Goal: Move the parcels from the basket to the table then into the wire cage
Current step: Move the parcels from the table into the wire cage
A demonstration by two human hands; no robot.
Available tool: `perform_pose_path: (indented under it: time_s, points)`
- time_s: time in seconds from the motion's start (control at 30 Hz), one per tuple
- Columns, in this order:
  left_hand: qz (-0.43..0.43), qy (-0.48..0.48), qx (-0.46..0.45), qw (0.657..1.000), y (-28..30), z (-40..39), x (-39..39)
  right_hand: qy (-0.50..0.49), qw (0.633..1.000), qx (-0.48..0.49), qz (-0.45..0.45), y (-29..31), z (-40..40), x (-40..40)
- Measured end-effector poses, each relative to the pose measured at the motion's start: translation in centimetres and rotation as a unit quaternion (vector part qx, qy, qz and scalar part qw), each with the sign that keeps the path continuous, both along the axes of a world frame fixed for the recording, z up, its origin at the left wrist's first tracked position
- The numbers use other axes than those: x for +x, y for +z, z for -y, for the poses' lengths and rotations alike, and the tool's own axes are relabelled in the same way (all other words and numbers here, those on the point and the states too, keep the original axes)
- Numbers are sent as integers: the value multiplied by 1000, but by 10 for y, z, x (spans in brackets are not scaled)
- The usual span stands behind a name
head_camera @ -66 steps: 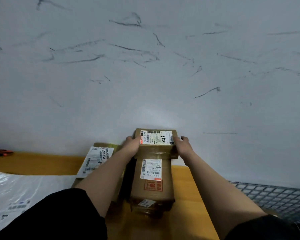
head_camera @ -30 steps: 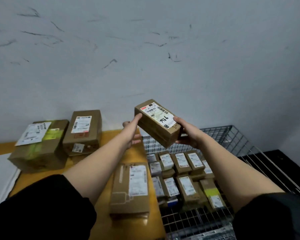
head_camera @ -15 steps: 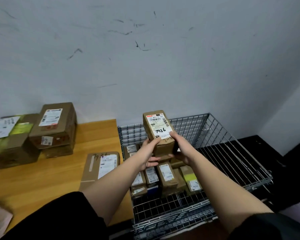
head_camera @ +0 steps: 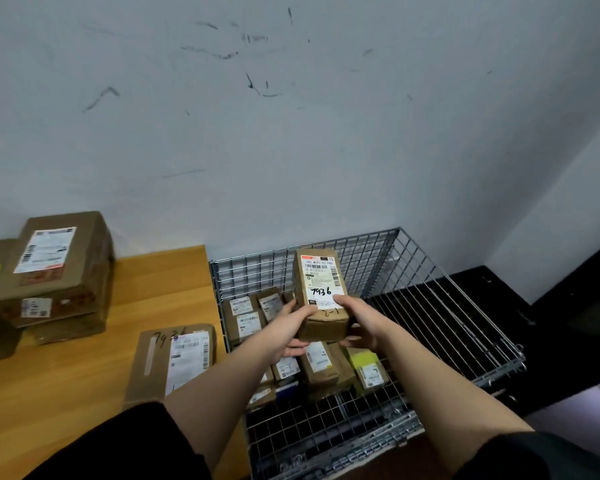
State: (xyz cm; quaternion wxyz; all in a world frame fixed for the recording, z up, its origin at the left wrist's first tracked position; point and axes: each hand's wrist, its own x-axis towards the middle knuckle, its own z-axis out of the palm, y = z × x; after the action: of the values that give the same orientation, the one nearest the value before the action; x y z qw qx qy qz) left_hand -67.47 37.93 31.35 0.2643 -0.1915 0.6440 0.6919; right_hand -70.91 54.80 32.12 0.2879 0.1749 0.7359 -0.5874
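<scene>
Where a scuffed pale wall meets the furniture, a wooden table occupies the left and a wire cage stands just beside its right edge, with a dark floor to the right of the cage. On the table, a stack of brown boxes sits near the wall, and a flat parcel marked "7936" by hand lies close to the table's cage-side edge.

Both forearms, in short dark sleeves, reach forward over the cage. Between the hands is a small brown parcel, label upward (white, with barcode and handwritten "7936"), held in the air above the cage's contents. Left hand: fingers curled under the parcel's near left corner, thumb on its left side. Right hand: thumb pressed on the label's near edge, fingers wrapped beneath the right side.

Inside the cage, a cluster of small parcels lies packed on the mesh floor at the table side, labels up; one bears a yellow-green patch. How many there are cannot be told, as the hands cover several.
</scene>
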Motion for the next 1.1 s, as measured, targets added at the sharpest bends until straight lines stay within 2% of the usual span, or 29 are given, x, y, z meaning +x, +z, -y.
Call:
perform_pose_path:
  time_s: [0.27,0.37,0.5,0.57,0.7,0.77,0.83,0.93,1.1]
  points:
    - [20,-34,-31,999,-32,-32,-37,50,998,-6,26,-42,-41,-48]
    - [22,-53,-104,993,-50,-59,-56,76,996,-7,42,-65,-63,-75]
    - [-12,17,-229,973,-79,-101,-85,97,993,-21,65,-106,-103,-117]
    - [-18,1,-319,948,-89,-118,-94,113,991,-13,76,-133,-122,-136]
    - [-54,-83,-510,855,-108,-139,-112,120,988,-7,102,-168,-150,-154]
    - [-63,-118,-573,808,-127,-145,-122,128,986,-5,110,-195,-163,-162]
    - [-57,-147,-609,777,-150,-148,-132,135,983,-1,124,-222,-172,-171]
    - [-33,-184,-643,743,-189,-153,-148,107,983,0,146,-266,-190,-185]
    - [12,-213,-645,734,-262,-165,-164,83,977,23,195,-336,-210,-193]
